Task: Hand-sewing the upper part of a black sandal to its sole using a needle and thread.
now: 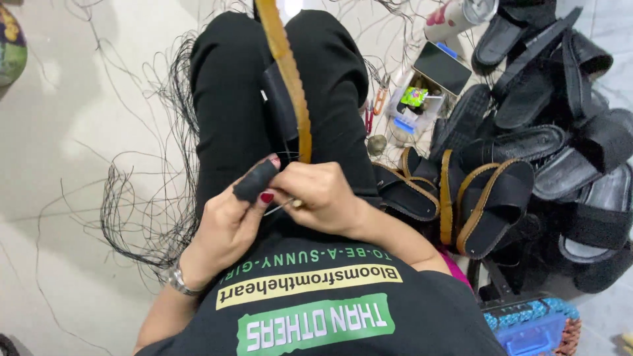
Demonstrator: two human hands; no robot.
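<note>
Both hands meet in the lap: right hand (323, 194) pinches a thin metal needle (282, 207); left hand (231, 221), thumb black-sleeved, steadies a tan-edged sandal sole (290, 79).

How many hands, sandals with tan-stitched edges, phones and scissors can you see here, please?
Hands: 2, left hand and right hand
Tan-edged sandals: 3, one on the lap, two beside
Phone: 1
Scissors: 1
Total: 7
</note>
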